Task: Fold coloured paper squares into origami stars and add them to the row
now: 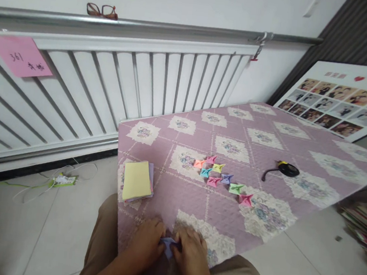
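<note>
A small blue-purple folded paper (168, 245) is held between my two hands near the front edge of the table. My left hand (149, 239) grips its left side, and my right hand (190, 249) pinches its right side; the fingers of both are bent and slightly blurred. Up and to the left of my hands lies a stack of coloured paper (138, 181), with a yellow sheet on top. Several small folded paper pieces (213, 181) in pink, orange, yellow, teal, purple and green stand grouped on the cloth, up and to the right of my hands.
A patterned purple cloth (200, 135) covers the table. On its right part lies a black tape measure (287, 169). Behind are a white radiator (163, 78) and a pipe with glasses (101, 11). A photo board (343, 100) leans at the back right; a power strip (63, 180) sits on the floor.
</note>
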`<state>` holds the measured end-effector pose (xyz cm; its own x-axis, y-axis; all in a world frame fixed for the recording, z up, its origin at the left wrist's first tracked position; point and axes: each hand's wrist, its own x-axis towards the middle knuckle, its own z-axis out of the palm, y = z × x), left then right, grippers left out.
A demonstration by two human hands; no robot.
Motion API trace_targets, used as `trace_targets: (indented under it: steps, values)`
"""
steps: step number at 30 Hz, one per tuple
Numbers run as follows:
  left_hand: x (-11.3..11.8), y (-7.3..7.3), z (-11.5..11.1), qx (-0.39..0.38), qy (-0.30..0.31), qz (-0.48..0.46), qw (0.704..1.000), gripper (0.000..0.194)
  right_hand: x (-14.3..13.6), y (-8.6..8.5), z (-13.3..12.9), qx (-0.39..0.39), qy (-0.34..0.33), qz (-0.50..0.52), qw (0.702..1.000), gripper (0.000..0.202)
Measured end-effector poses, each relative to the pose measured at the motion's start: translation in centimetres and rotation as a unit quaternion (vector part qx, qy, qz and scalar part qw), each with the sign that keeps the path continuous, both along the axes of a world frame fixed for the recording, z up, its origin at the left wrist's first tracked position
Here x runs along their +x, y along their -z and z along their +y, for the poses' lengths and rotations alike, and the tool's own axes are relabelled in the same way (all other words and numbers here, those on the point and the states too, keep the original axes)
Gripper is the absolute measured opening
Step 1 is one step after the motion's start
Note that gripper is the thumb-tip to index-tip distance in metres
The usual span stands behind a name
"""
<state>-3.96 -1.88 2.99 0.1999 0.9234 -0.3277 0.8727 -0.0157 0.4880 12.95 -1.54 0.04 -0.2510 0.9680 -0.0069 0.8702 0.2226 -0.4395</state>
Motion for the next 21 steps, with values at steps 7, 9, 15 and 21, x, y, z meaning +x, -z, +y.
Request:
trace_targets:
  steps: [7, 9, 15, 21]
  values:
    - [-0.3, -0.1, 0.5, 0.002, 0.041, 0.005, 0.999, 0.013, -0.3, -1.0, 0.9, -0.076, -0.049, -0.029, 0.995, 0.016]
    - [-0.3, 0.2, 0.6, 0.005, 0.059, 0.012, 0.998, 0.011, -0.2, -0.9, 1.0, -0.075, -0.053, -0.026, 0.995, 0.014]
    - [-0.4, 1.0, 0.3, 0.028, 0.054, -0.009, 0.998, 0.009, 0.4, -0.7, 0.7, -0.062, -0.057, 0.02, 0.996, 0.018]
    - [-0.8, 0.7, 0.5, 0.146, 0.058, -0.04, 0.987, 0.011, 1.1, -1.1, 1.5, 0.069, -0.109, 0.081, 0.988, 0.019]
